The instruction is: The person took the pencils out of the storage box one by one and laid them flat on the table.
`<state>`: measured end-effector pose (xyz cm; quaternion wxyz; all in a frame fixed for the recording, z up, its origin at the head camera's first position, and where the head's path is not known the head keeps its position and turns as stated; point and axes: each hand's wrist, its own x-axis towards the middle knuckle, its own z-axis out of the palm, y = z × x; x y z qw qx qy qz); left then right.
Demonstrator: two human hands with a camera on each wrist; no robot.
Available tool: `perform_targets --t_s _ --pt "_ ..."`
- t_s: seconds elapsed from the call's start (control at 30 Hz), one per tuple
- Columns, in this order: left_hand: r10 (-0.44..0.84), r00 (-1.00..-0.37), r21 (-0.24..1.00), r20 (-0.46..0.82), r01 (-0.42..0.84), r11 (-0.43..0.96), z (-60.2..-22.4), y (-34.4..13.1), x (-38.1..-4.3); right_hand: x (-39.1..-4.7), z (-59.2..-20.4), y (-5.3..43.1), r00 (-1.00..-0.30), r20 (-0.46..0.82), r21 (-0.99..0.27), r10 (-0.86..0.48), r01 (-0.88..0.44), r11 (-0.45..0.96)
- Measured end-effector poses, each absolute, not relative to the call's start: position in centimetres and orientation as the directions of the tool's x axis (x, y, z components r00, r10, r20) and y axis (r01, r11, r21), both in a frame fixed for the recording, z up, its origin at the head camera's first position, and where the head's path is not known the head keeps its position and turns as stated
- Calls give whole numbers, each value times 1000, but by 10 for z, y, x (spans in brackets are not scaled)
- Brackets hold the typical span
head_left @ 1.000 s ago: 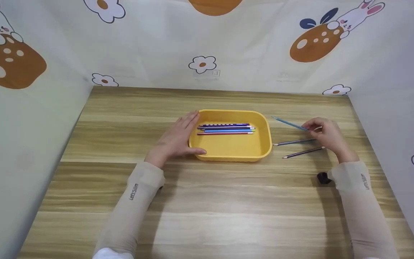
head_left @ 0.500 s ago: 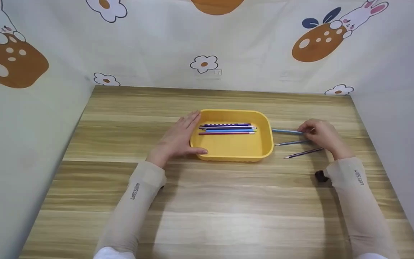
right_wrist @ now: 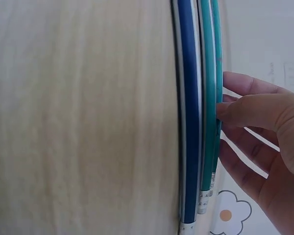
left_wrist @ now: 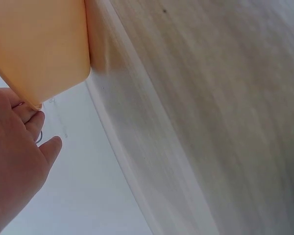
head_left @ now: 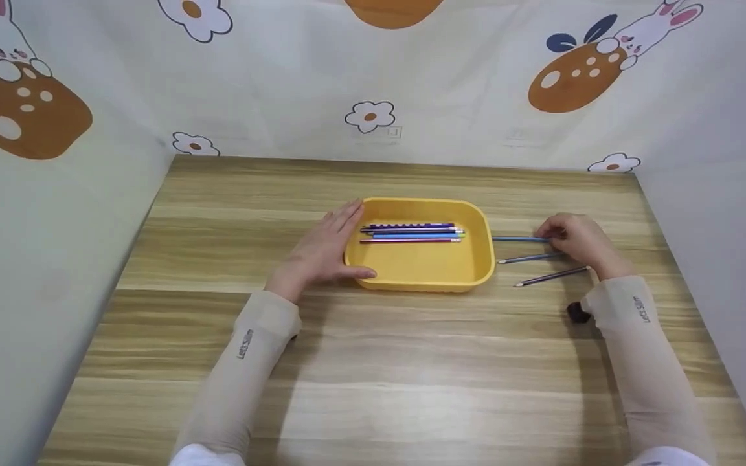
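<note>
My left hand [head_left: 321,249] rests against the left end of a yellow tray [head_left: 425,286], fingers along its far left corner and thumb over the near rim. The left wrist view shows the fingertips touching the tray's rim. Right of the tray, my right hand [head_left: 580,239] pinches a light blue pencil [head_left: 520,239] between thumb and fingers, low over the table. In the right wrist view two teal pencils lie side by side at the thumb; whether both are held I cannot tell. A darker blue pencil [right_wrist: 189,122] lies alongside them.
Several pencils [head_left: 412,236] lie in a row inside the tray. A dark purple pencil [head_left: 551,277] lies slanted on the wooden table [head_left: 379,362] below the right hand. White patterned cloth [head_left: 463,84] walls the table at the back and sides.
My right hand has shifted slightly left, and the light blue pencil has swung from a slant to nearly level beside the tray's right end. The left hand has stayed on the tray.
</note>
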<state>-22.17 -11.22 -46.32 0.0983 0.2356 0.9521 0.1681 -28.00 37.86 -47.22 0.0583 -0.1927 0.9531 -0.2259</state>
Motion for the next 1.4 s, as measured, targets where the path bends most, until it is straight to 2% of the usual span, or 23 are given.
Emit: perform_targets --t_s 0.37,0.7,0.87,1.13,1.4 --pt "483 -870 379 -95 417 826 -465 -112 -222 -280 -471 385 -933 -37 -388 -359 -318 865" --pt "485 -870 403 -88 414 816 -467 -112 -221 -273 -465 380 -942 25 -379 -336 -319 869" --pt "481 -872 404 -94 408 819 -467 -112 -221 -268 -458 372 -948 37 -417 -318 -304 857" --pt "484 -869 402 -104 408 820 -464 -112 -223 -263 -456 360 -934 112 -520 -340 -347 781" --pt "487 -868 394 -93 417 819 -466 -113 -222 -259 -444 340 -916 155 -542 -369 -391 743"
